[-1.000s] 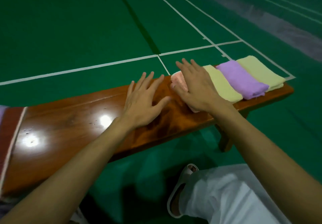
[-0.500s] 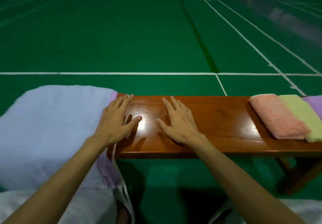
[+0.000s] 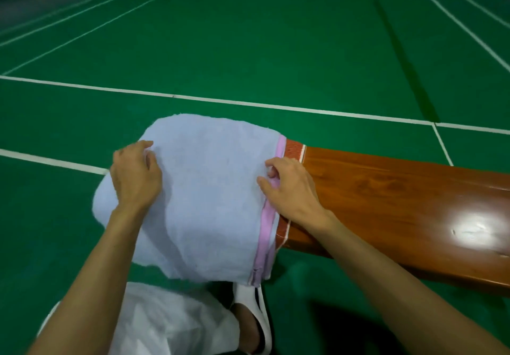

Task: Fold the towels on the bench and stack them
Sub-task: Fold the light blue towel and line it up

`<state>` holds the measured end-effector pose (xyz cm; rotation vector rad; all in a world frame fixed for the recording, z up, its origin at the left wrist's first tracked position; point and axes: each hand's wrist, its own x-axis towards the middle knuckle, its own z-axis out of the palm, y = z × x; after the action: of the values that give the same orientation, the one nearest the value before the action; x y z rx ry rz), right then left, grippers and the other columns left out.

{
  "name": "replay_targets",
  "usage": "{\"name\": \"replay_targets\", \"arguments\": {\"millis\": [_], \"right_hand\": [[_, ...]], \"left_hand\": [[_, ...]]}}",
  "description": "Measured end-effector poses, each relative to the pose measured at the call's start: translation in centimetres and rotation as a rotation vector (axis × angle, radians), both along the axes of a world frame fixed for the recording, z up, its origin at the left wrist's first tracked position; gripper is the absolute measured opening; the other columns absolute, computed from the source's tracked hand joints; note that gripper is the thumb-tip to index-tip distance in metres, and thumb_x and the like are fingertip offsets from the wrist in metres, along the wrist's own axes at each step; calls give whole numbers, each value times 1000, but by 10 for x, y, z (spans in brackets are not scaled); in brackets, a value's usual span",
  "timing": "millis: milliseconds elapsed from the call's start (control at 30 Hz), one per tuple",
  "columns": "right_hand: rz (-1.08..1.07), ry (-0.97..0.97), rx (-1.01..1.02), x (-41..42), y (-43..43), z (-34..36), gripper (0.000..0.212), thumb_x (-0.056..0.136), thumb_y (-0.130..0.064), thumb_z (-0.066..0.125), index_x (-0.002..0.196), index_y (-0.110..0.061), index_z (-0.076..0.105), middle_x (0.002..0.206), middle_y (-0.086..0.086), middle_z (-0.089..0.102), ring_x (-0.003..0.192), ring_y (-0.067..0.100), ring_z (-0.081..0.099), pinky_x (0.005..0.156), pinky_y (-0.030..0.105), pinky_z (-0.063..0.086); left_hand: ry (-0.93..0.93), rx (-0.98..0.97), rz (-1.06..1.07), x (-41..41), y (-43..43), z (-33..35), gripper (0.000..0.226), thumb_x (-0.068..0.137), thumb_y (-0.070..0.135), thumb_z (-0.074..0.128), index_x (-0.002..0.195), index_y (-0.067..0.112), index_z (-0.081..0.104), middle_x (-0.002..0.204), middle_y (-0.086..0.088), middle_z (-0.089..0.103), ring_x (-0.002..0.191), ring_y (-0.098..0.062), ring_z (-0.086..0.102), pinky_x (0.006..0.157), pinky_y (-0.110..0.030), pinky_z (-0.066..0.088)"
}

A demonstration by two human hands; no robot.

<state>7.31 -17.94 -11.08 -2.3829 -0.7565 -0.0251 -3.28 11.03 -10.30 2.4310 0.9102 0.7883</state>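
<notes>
A light blue towel lies spread over the left end of the wooden bench, its front edge hanging down. Beneath it show the edge of a purple towel and a strip of a rust-coloured towel. My left hand rests on the blue towel's left part with fingers curled into the cloth. My right hand pinches the towel edge at the right side, where the purple strip shows. The folded towels are out of view.
The bench runs off to the right with a bare glossy top. Green court floor with white lines lies all around. My leg in white cloth and a white sandal are below the bench's left end.
My view has swung left, away from the folded pink, yellow and purple towels. Both hands left the bare bench top and now grasp the blue towel at its left and right sides.
</notes>
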Motion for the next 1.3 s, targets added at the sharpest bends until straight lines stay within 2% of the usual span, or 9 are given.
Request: {"name": "replay_targets", "arguments": {"millis": [167,367,600,700,800,933,1100,1200,1300], "right_hand": [[-149,-48,11,-4,22,-6,25,94,-39,71,111,-21,76,100,-2,66,91,12,51,70,27,43],[-195,-100,99,-12,29,-5,6,93,-22,73,90,-17,75,92,-4,58,83,12,53,60,20,38],[-332,-133,287,1,-31,28,11,95,-15,64,87,-20,59,94,-3,52,81,15,52,70,28,39],[-416,-9,226,17,-88,32,8,103,-16,51,98,-13,57,99,3,52,90,20,51,78,33,40],[-543,260,270,35,-158,26,13,105,-14,44,101,-7,54,95,9,57,84,25,51,69,36,42],[-738,515,568,54,-237,24,21,102,-7,44,82,-12,51,75,9,49,70,26,48,57,32,38],[-827,596,778,65,-297,37,32,96,-6,45,66,-16,44,47,-3,42,42,14,39,39,17,31],[-829,564,747,71,-324,24,15,89,-17,57,79,-9,64,64,2,60,63,21,56,65,31,50],[-790,485,641,73,-349,4,12,90,-21,62,80,-19,68,84,8,65,84,29,58,81,46,52]], "left_hand": [[-14,-96,113,-17,32,-13,29,93,27,67,113,9,76,112,-19,74,107,-41,65,95,-46,51],[-175,-89,151,-14,27,-2,14,88,17,75,99,9,82,104,-15,73,100,-35,66,85,-29,42],[-257,0,-18,-5,-8,23,13,87,24,73,92,14,80,100,-11,67,97,-30,61,85,-31,43],[-220,-17,-153,17,-51,27,11,88,28,73,88,19,78,99,-4,69,97,-26,62,86,-38,49],[-116,-20,-350,44,-108,18,7,85,24,78,81,19,76,92,-2,70,91,-26,62,82,-36,46],[-61,25,-545,77,-189,2,8,86,24,80,80,19,77,87,-1,70,86,-26,61,77,-44,52],[-36,15,-666,102,-261,-17,10,91,23,73,82,17,70,85,1,71,84,-23,60,77,-46,51],[27,87,-661,108,-281,-28,13,93,24,70,84,16,67,87,-3,68,84,-25,59,75,-48,53],[37,133,-677,111,-291,-35,16,96,29,67,85,18,62,89,-2,65,86,-22,57,77,-47,53]]}}
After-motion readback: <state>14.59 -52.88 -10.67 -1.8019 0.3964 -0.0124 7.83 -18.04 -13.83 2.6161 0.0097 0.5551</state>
